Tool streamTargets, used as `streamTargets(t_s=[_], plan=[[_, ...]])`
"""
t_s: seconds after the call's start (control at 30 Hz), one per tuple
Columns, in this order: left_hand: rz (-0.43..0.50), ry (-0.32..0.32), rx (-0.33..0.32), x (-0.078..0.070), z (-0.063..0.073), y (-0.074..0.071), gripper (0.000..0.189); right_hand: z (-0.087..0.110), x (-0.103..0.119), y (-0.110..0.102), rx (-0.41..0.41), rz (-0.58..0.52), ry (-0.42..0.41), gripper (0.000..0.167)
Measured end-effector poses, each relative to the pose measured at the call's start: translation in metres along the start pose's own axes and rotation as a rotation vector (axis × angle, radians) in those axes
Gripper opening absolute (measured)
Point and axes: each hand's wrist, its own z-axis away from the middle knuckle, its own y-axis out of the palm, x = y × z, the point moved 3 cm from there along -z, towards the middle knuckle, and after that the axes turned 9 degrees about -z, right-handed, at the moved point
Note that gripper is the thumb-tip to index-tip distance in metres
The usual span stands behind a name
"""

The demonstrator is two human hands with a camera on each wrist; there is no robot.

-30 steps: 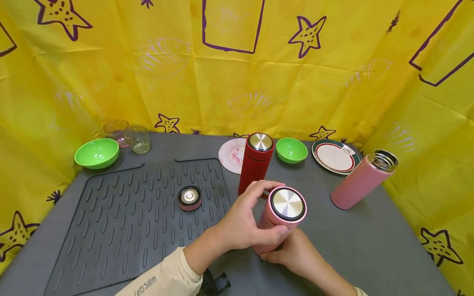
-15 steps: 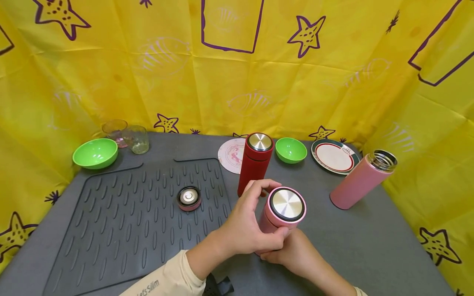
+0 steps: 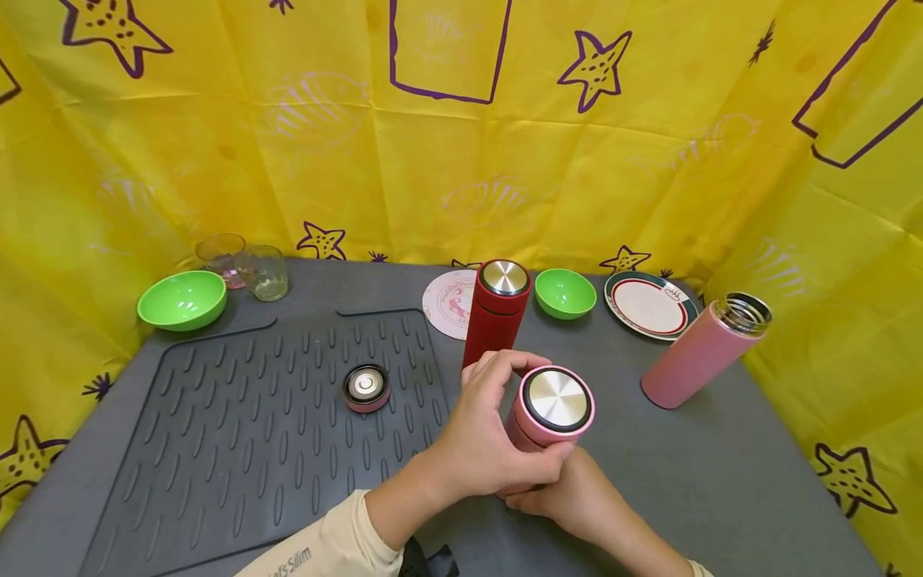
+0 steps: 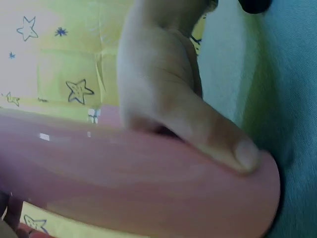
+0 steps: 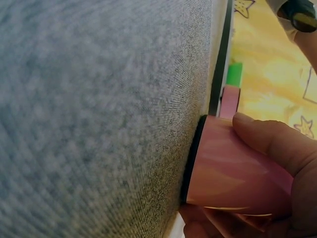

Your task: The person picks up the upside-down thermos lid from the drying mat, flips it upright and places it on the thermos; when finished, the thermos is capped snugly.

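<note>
A pink thermos flask (image 3: 557,399) with a brushed-metal lid top stands in front of me, slightly tilted in the head view. My left hand (image 3: 483,437) grips its upper part, thumb on the near side and fingers round the far side. Low on the flask my right hand (image 3: 577,497) holds the body, partly hidden behind the left. In the right wrist view, the right thumb (image 5: 267,136) lies along the pink wall by the dark base, which is at the table surface. Close behind the left fingers stands a red thermos flask (image 3: 497,312), lid on.
An open pink flask (image 3: 695,361) stands right. A pink-edged lid (image 3: 366,388) lies upside down on the grey drying mat (image 3: 238,433). Behind are two green bowls (image 3: 183,300), glasses (image 3: 263,272), a pink-patterned disc (image 3: 447,304) and a rimmed plate (image 3: 649,306). Yellow curtains enclose the table.
My left hand has shifted slightly to the right around the flask's top, its thumb moving along the near side. The right hand keeps its hold. The view has drifted slightly.
</note>
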Motion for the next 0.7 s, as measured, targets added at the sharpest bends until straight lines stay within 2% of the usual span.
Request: streamTargets(t_s=[0.1,0.2,0.33,0.37,0.43,0.53,0.6,0.7], plan=[[0.024,0.030,0.053,0.0019,-0.0001,-0.0018,0.068,-0.0008,0.0015,0.0003,-0.005,-0.044,-0.013,0.053],[0.048,-0.002,0.084,0.0015,0.0013,-0.0019,0.078,-0.0007,0.0034,0.0004,-0.009,-0.026,-0.049,0.055],[0.024,-0.070,0.039,-0.0019,0.0020,0.0001,0.085,0.0006,0.0036,0.0002,-0.007,0.020,-0.052,0.052],[0.009,-0.068,0.022,-0.0027,0.0014,0.0004,0.083,0.0006,0.0033,0.0001,-0.004,0.032,-0.050,0.051],[-0.008,-0.043,0.006,-0.0032,-0.0002,0.0003,0.075,0.0011,0.0021,-0.0004,-0.001,0.015,-0.028,0.051],[-0.006,0.021,0.038,-0.0025,-0.0019,-0.0018,0.066,0.0011,0.0015,-0.0007,-0.005,-0.008,-0.015,0.056],[-0.002,0.056,0.077,-0.0018,-0.0025,-0.0034,0.066,0.0009,0.0012,-0.0006,-0.007,-0.026,-0.017,0.059],[-0.002,0.055,0.111,-0.0023,-0.0020,-0.0044,0.073,0.0008,0.0012,-0.0002,-0.012,-0.013,-0.028,0.060]])
